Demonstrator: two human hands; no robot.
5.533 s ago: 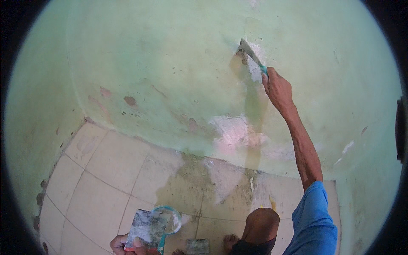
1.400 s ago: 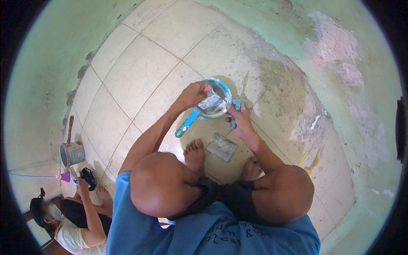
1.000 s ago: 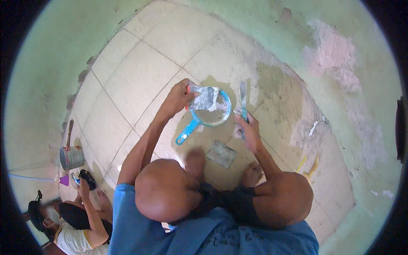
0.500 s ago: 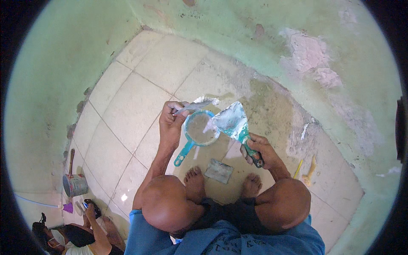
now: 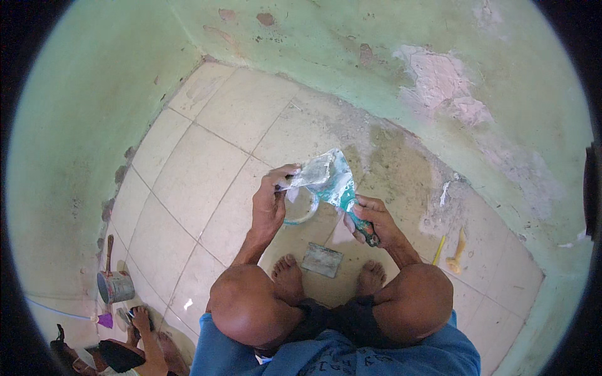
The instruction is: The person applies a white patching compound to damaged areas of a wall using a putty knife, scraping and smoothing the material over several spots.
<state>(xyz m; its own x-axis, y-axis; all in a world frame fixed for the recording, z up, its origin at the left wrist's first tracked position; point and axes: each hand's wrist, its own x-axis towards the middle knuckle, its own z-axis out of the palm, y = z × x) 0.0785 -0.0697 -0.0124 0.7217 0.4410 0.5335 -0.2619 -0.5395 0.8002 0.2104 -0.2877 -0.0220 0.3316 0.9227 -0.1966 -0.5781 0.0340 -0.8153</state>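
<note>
My left hand (image 5: 268,203) is closed on a thin flat scraper plate (image 5: 315,169) by its edge. This plate lies against the broad blade of a putty knife (image 5: 343,182), which is smeared with whitish paste. My right hand (image 5: 378,220) grips the knife's green handle. Below both blades, on the floor, sits a round teal-rimmed dipper (image 5: 300,222), partly covered by the tools and my left hand; its handle is hidden. Between my bare feet lies a grey rectangular plate (image 5: 322,259).
Green walls with a pale plaster patch (image 5: 439,78) border the tiled floor (image 5: 194,153). To the right lie a yellow stick (image 5: 439,249) and a tan brush-like object (image 5: 457,254). At lower left are a metal pot (image 5: 118,287), a purple bristled item (image 5: 105,321) and another person (image 5: 150,348).
My left hand has moved right, bringing the scraper plate over onto the putty knife's blade. The dipper's handle is now hidden. The other person's hand has shifted slightly.
</note>
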